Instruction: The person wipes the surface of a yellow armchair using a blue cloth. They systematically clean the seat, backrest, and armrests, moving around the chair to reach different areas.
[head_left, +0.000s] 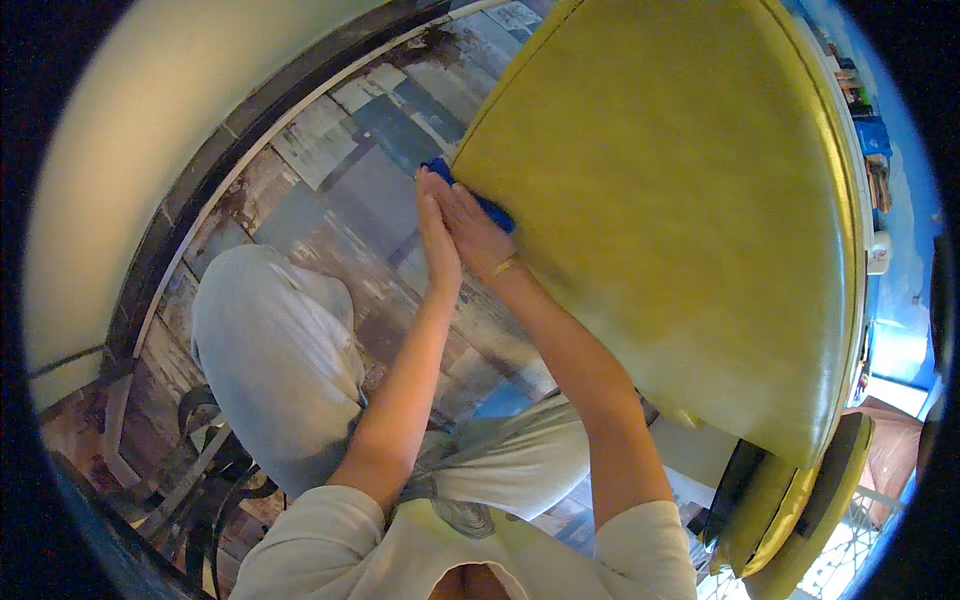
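A large yellow-green upholstered panel (660, 187), with a leather-like cover and piped seams, fills the right side of the view. At its left edge, my right hand (480, 229) lies with its fingers along a dark blue cloth (491, 212), pressing it against the panel's side. My left hand (437, 232) is beside the right one, its fingers straight and touching the right hand near the upper end of the cloth. The palms and part of the cloth are hidden.
Patchwork wood-look floor (375, 187) lies under me, bounded by a dark baseboard (195, 172) and a pale wall (150, 97). Black metal legs (202, 525) stand at lower left. More yellow-green cushions (772, 517) are at lower right. My bent knee (270, 360) is left of my arms.
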